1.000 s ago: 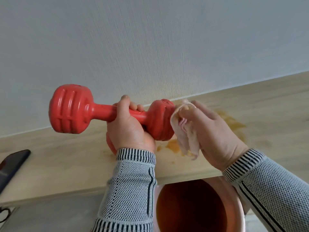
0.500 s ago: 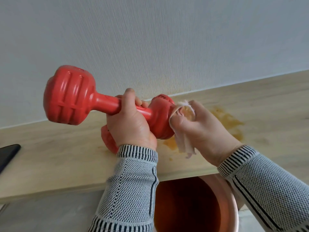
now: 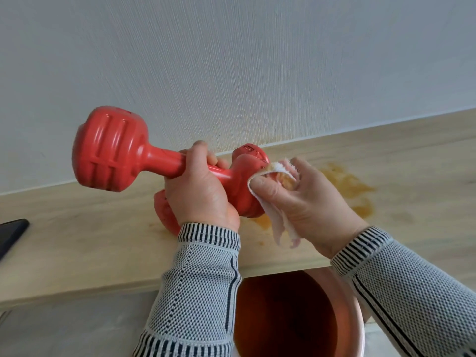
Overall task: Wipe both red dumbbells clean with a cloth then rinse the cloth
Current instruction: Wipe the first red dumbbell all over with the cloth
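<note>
Head view, L to R: dark flat phone at the shelf's left edge; pale wood-grain shelf against a ribbed white wall. Left hand clenched round the glossy red dumbbell handle, held above the shelf, ridged end up-left. 2nd dumbbell mostly hidden behind that wrist. Right hand pinches a stained white cloth vs the other end. Orange stain on the wood; round tub below.
</note>
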`<state>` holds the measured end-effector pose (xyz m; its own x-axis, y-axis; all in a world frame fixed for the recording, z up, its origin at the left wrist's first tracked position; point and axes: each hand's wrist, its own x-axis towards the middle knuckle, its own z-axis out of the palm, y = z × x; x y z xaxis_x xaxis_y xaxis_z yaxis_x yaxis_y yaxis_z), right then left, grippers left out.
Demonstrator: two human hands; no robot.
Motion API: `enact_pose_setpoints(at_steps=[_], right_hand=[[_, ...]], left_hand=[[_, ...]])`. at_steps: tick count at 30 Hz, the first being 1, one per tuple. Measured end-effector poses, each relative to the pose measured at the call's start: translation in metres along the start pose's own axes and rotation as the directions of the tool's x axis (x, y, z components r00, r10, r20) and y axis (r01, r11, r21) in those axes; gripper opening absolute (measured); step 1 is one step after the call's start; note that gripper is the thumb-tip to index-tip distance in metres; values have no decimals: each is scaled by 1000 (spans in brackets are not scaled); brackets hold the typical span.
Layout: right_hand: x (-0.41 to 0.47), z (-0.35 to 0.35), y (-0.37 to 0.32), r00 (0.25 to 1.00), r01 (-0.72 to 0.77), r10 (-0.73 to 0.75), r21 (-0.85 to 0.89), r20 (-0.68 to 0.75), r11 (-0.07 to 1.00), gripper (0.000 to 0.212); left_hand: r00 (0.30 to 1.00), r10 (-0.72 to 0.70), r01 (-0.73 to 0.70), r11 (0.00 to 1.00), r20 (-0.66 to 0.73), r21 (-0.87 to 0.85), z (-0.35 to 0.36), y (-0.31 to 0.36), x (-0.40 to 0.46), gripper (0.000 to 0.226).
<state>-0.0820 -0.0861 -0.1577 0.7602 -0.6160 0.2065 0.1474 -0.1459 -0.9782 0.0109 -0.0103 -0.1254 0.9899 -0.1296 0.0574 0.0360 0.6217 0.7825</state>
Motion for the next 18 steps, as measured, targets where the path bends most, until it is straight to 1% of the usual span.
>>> enact_pose_setpoints(at_steps=[2,3,5,6,7,8,11,12,13,15,18], right_hand=[[2,1,0,998,-32,31,-27,-47,999,51],[3,1,0,995,-70,69,-19,-69,997,47],[6,-2,0,985,-146,152,78,-83,986,42],[6,-4,-1,984,-155,165,140,-62,978,40],[6,-5,-1,988,-141,149,175,-34,974,41],[5,-6,-2,994,-109,111,170,-7,980,44],[-1,-4,-5,999,15,-14,-20,49,1000,53],[-2,-3,-5,997,42,-38,-63,62,997,53],[-2,-3,-6,996,62,-57,-68,71,996,52],[-3,-5,-7,993,85,-84,-1,86,996,45],[-5,-4,-9,995,57,-67,145,68,988,23]], left_hand=[[1000,4,-4,1000,21,0,0,-1,-2,32],[999,14,-14,1000,33,2,1,-1,-4,33],[999,27,-27,1000,47,15,4,-2,-9,32],[999,27,-28,999,46,22,6,-2,-10,31],[999,21,-22,999,42,24,6,-1,-10,30],[999,10,-10,1000,35,21,6,0,-9,30],[999,-54,54,998,-7,-17,5,4,-2,31],[997,-79,78,996,-21,-41,4,5,0,31],[994,-103,101,993,-30,-66,3,6,2,31],[987,-156,150,981,-39,-122,1,7,3,35],[978,-210,206,960,-2,-191,-1,7,2,30]])
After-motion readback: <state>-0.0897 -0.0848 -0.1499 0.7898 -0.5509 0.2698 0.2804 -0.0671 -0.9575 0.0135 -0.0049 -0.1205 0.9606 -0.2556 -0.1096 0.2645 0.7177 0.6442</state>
